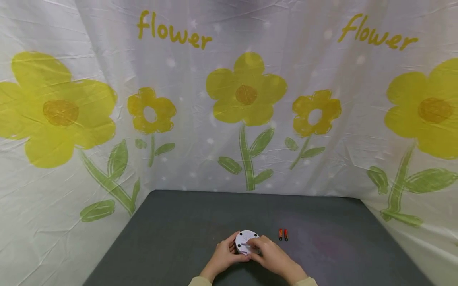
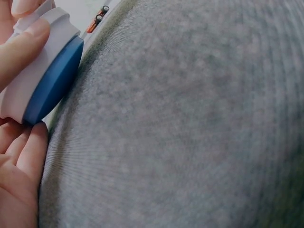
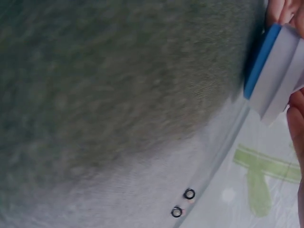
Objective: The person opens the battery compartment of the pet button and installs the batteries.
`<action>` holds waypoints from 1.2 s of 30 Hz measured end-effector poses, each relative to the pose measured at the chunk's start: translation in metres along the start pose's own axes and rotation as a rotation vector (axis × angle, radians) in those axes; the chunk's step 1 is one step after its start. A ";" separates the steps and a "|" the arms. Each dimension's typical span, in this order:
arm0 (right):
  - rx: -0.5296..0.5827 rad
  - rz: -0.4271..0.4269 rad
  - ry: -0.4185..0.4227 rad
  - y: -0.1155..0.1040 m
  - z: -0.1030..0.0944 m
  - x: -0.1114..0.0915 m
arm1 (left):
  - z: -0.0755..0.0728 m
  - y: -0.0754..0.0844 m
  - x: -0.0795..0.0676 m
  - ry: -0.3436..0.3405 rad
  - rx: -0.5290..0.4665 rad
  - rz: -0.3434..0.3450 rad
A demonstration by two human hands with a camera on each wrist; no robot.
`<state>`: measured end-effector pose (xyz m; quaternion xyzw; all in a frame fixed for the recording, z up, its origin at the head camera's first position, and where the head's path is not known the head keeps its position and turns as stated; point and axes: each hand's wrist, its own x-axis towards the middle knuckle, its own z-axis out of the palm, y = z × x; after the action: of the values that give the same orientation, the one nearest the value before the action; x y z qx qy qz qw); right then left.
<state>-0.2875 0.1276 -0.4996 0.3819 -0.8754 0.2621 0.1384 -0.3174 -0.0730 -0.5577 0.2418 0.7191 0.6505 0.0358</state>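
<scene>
A round white device (image 1: 247, 235) with small dark feet and a pattern of tiny holes lies face down over the dark table. Its lower part shows as a blue dome (image 2: 56, 83) in the left wrist view. My left hand (image 1: 223, 255) grips the device's rim from the left, thumb at the near edge. From the right, my right hand (image 1: 270, 254) reaches over it, fingers pinching a small white battery cover (image 2: 35, 10) that stands tilted up from the surface. Its fingers partly hide the compartment. Two red-and-black batteries (image 1: 283, 234) lie side by side right of the device.
A dark grey tabletop (image 1: 186, 214) stretches out around the hands. White cloth (image 1: 193, 159) printed with yellow flowers hangs behind the table and along both sides.
</scene>
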 end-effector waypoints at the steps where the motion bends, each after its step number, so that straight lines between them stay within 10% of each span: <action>1: 0.002 0.009 -0.010 0.000 -0.001 0.000 | 0.001 -0.001 0.000 -0.001 -0.001 0.002; 18: -0.042 0.060 -0.173 -0.010 -0.014 0.011 | 0.007 0.001 0.001 -0.017 -0.045 -0.011; 25: 0.079 0.130 -0.052 0.003 -0.021 -0.006 | 0.008 -0.005 -0.002 -0.001 -0.014 -0.040; 36: -0.085 0.373 0.041 0.055 -0.063 -0.050 | -0.001 -0.004 0.000 0.011 -0.046 -0.033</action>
<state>-0.2919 0.2241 -0.4894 0.2013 -0.9383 0.2537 0.1212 -0.3190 -0.0745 -0.5610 0.2256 0.7080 0.6675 0.0481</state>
